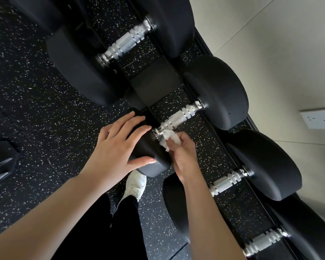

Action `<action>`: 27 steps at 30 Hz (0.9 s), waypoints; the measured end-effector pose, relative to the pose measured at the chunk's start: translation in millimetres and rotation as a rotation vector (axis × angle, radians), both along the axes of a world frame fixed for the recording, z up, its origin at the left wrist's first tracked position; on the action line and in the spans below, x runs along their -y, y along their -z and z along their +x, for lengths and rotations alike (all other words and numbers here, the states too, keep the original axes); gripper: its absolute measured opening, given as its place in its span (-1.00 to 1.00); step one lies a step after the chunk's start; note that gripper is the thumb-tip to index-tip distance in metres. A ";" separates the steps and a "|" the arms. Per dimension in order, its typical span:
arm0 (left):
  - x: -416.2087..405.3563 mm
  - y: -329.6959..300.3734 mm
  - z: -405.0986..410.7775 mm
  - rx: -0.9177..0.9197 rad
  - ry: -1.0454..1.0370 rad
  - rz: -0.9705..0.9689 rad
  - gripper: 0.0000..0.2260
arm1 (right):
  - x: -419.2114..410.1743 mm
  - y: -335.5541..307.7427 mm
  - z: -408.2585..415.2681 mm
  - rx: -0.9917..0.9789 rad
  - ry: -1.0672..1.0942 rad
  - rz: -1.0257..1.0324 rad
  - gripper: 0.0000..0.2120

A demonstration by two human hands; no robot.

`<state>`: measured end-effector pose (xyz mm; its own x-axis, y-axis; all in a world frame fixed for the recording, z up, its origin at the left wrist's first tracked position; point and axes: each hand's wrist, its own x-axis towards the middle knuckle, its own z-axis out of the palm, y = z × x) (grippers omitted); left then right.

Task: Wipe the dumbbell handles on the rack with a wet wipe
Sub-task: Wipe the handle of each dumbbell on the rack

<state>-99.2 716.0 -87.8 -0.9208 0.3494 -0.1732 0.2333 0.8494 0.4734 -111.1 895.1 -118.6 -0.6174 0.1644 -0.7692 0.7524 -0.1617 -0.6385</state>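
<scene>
Several black dumbbells with knurled chrome handles lie side by side on a black rack [156, 85]. My right hand [184, 152] pinches a crumpled white wet wipe [168, 138] against the near end of the middle dumbbell's handle [180, 117]. My left hand [118, 145] rests with straight, spread fingers on that dumbbell's near black head [148, 156]. The far head [219, 92] sits by the wall. Other handles show above [126, 42] and lower right [227, 182], [265, 241].
Black rubber floor with white speckles [45, 109] lies below and left of the rack. My white shoe [136, 184] and dark trouser leg stand under the hands. A pale wall with a white socket plate [317, 118] runs along the right.
</scene>
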 end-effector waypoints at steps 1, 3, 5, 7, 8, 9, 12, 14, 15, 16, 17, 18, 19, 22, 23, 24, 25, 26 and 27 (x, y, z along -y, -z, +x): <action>0.1 -0.4 -0.3 0.002 0.000 -0.004 -0.38 | 0.0 -2.2 2.5 -0.036 -0.076 0.115 -0.80; 0.0 -1.2 -0.6 0.006 -0.001 -0.007 -0.38 | 3.1 -10.0 6.7 -0.138 -0.172 0.289 -0.79; -0.2 -1.8 -0.7 0.007 -0.009 0.004 -0.39 | 10.0 -17.0 7.6 -0.243 -0.197 0.380 -0.79; -0.7 -2.1 -0.6 -0.002 -0.019 0.014 -0.40 | 19.6 -20.2 3.7 -0.345 -0.247 0.522 -0.83; -1.1 -2.0 -0.7 -0.008 -0.024 0.016 -0.40 | 24.3 -19.8 0.1 -0.393 -0.298 0.629 -0.85; -1.5 -1.9 -0.6 -0.013 -0.031 0.021 -0.39 | 28.7 -17.8 -3.7 -0.430 -0.354 0.733 -0.88; -1.4 -1.1 0.3 -0.017 -0.059 0.048 -0.34 | 38.0 -15.2 -16.8 -0.413 -0.502 0.930 -0.95; -0.9 -0.7 0.5 -0.018 -0.070 0.055 -0.30 | 38.9 -19.1 -24.3 -0.315 -0.595 0.957 -0.92; -0.8 -0.6 0.4 -0.018 -0.073 0.059 -0.29 | 39.0 -21.9 -27.6 -0.258 -0.652 0.959 -0.89; -0.7 -0.3 0.4 -0.017 -0.076 0.065 -0.30 | 39.2 -25.2 -30.5 -0.212 -0.710 0.968 -0.86; -0.8 -0.2 0.4 -0.013 -0.078 0.072 -0.30 | 39.9 -27.6 -33.1 -0.177 -0.763 0.984 -0.83; -0.5 -0.1 0.5 -0.009 -0.080 0.079 -0.30 | 41.0 -29.6 -35.7 -0.152 -0.807 1.006 -0.81; -0.3 -0.1 0.5 -0.006 -0.083 0.084 -0.30 | 42.6 -30.7 -37.9 -0.132 -0.843 1.029 -0.79; 0.7 -0.9 0.5 -0.009 -0.089 0.094 -0.30 | 47.2 -30.3 -42.9 -0.101 -0.908 1.087 -0.75; 0.7 -1.1 0.2 -0.012 -0.088 0.093 -0.30 | 48.4 -30.3 -44.7 -0.096 -0.923 1.103 -0.74; 0.4 -0.8 0.1 -0.013 -0.086 0.092 -0.31 | 48.9 -31.0 -46.5 -0.090 -0.935 1.120 -0.74; 0.0 -0.6 0.1 -0.012 -0.086 0.090 -0.31 | 49.0 -31.8 -48.8 -0.082 -0.943 1.139 -0.74; -0.3 -0.2 0.1 -0.010 -0.085 0.089 -0.32 | 48.2 -32.8 -51.4 -0.076 -0.942 1.157 -0.75; -0.6 0.0 0.1 -0.008 -0.085 0.090 -0.32 | 47.3 -34.1 -54.5 -0.068 -0.933 1.175 -0.76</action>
<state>-99.1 716.6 -87.8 -0.9490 0.2838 -0.1376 0.1660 0.8204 0.5472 -165.5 847.9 -84.5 -0.8736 0.1888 -0.4485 0.2576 0.9613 -0.0972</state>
